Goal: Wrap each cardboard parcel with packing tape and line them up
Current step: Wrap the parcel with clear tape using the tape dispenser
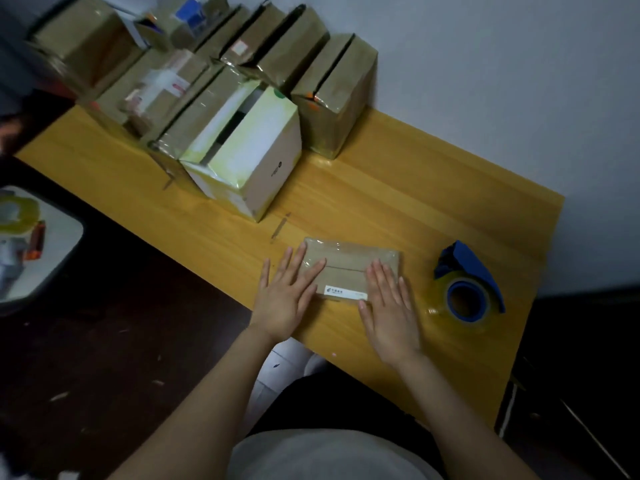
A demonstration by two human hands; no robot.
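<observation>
Low in the frame's centre, the left hand (284, 299) and right hand (389, 306) press flat, fingers straight, on the small parcel (346, 271) lying on the wooden table (398, 188). The tape dispenser (467, 285) sits just right. Wrapped parcels (242, 147) crowd the upper left; sliding this one carelessly could knock them askew.

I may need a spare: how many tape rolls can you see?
2: one in the blue dispenser beside the right hand; a blurred roll on the white surface at the left edge. Others may be hidden behind the parcels.
</observation>
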